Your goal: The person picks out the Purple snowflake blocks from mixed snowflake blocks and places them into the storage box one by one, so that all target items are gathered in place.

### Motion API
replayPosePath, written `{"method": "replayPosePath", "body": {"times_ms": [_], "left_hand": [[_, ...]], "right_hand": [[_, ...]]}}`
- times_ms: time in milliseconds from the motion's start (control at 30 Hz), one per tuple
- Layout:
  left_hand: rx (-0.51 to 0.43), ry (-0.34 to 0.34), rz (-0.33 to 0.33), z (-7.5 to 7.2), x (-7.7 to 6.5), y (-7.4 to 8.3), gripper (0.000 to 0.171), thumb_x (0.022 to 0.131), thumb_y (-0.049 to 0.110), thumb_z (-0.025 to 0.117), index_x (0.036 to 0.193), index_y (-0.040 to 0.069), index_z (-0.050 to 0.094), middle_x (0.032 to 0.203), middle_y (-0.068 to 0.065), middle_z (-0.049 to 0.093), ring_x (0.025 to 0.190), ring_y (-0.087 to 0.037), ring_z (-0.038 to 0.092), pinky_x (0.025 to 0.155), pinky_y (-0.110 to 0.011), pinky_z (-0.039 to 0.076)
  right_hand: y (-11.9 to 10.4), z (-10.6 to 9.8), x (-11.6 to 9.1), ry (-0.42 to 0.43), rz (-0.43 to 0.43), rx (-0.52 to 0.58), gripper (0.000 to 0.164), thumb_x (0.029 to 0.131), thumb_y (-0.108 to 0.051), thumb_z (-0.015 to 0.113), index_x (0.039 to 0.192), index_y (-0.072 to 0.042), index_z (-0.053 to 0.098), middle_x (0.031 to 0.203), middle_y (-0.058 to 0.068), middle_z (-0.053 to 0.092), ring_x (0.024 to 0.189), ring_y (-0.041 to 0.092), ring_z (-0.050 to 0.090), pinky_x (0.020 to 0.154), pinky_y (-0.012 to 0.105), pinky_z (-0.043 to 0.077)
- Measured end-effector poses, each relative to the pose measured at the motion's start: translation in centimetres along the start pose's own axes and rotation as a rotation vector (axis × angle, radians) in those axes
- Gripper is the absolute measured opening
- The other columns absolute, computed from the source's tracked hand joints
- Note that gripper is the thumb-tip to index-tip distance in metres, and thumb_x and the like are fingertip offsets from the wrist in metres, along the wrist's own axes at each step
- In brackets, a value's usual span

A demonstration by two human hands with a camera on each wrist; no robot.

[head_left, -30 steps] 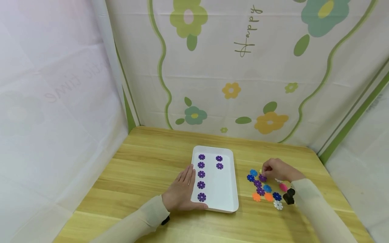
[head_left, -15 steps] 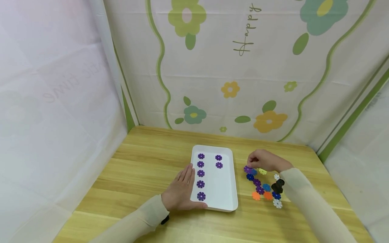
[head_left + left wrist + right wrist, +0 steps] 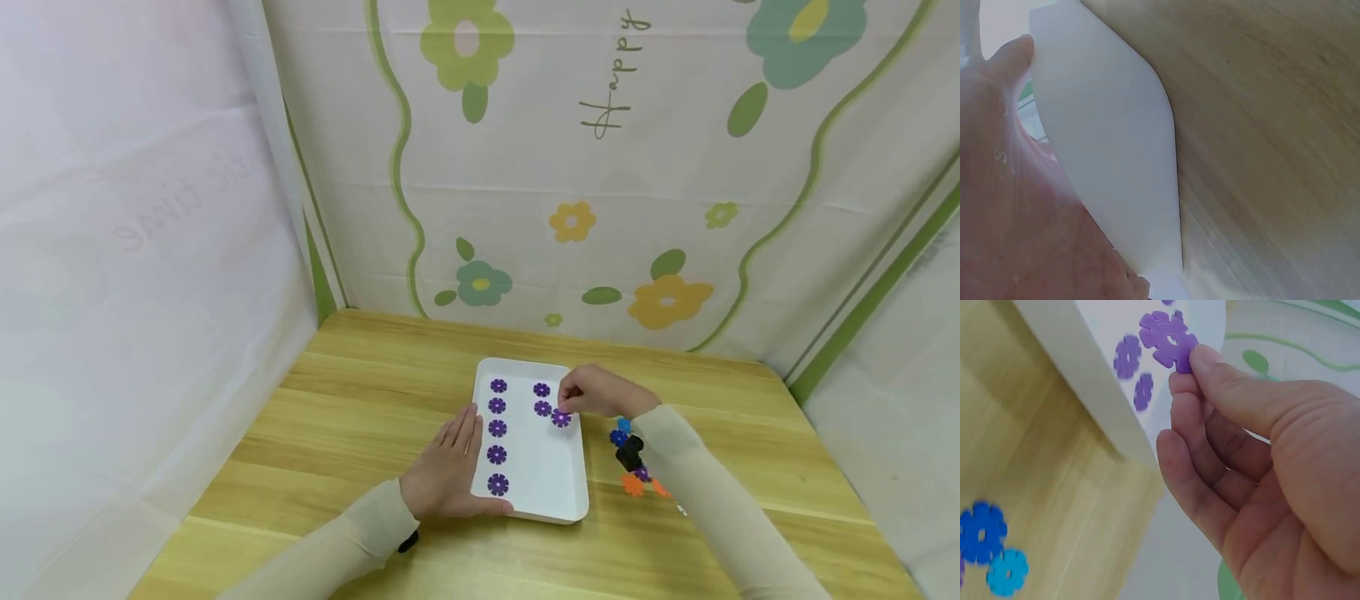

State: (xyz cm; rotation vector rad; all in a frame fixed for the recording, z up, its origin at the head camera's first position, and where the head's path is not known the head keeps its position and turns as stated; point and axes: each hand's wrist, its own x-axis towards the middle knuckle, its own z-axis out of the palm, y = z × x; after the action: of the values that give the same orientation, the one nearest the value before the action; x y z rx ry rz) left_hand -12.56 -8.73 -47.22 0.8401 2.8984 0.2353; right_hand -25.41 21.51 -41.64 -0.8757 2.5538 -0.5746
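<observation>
My right hand (image 3: pixel 603 391) pinches a purple snowflake disc (image 3: pixel 561 419) between thumb and fingertips, over the right side of a white tray (image 3: pixel 536 483). In the right wrist view this notched purple disc (image 3: pixel 1169 339) is held by its edge, above the tray. Inside the tray, several purple discs form a column (image 3: pixel 497 428) on the left, and two more purple discs (image 3: pixel 542 390) lie at the upper right. My left hand (image 3: pixel 444 471) rests against the tray's near left corner, fingers along the left side and thumb on the near rim. The left wrist view shows its palm beside the tray wall (image 3: pixel 1107 131).
Right of the tray, loose discs lie on the wooden table (image 3: pixel 390 375), among them a dark blue disc (image 3: pixel 618 437) and an orange disc (image 3: pixel 633 485). My right forearm hides part of this pile. A printed cloth (image 3: pixel 525 167) hangs behind the table.
My right hand has carried the purple disc leftward from the loose pile to above the tray. My left hand stays at the tray's corner.
</observation>
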Motion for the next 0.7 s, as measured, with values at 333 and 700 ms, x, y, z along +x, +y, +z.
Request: {"method": "replayPosePath", "body": {"times_ms": [333,700], "left_hand": [[0.026,-0.010,-0.007,-0.3,0.1,0.1,0.133,0.083,0.092,0.054,0.165,-0.007,0.021,0.175,-0.027,0.014,0.164,-0.040,0.020,0.131,-0.050,0.029],[0.010,-0.019,-0.001,-0.4,0.0,0.1,0.133,0.083,0.090,0.056,0.164,-0.009,0.019,0.175,-0.030,0.011,0.164,-0.043,0.018,0.131,-0.052,0.029]], "right_hand": [[-1.3,2.4,2.3,-0.033,-0.014,-0.074,0.013,0.099,-0.008,0.073,0.087,-0.010,0.079,0.082,0.001,0.074,0.068,0.006,0.055,0.066,0.020,0.051],[-0.9,3.4,3.0,-0.009,0.023,-0.121,0.007,0.097,-0.011,0.077,0.094,-0.010,0.083,0.088,-0.002,0.076,0.075,0.006,0.062,0.074,0.022,0.058]]}}
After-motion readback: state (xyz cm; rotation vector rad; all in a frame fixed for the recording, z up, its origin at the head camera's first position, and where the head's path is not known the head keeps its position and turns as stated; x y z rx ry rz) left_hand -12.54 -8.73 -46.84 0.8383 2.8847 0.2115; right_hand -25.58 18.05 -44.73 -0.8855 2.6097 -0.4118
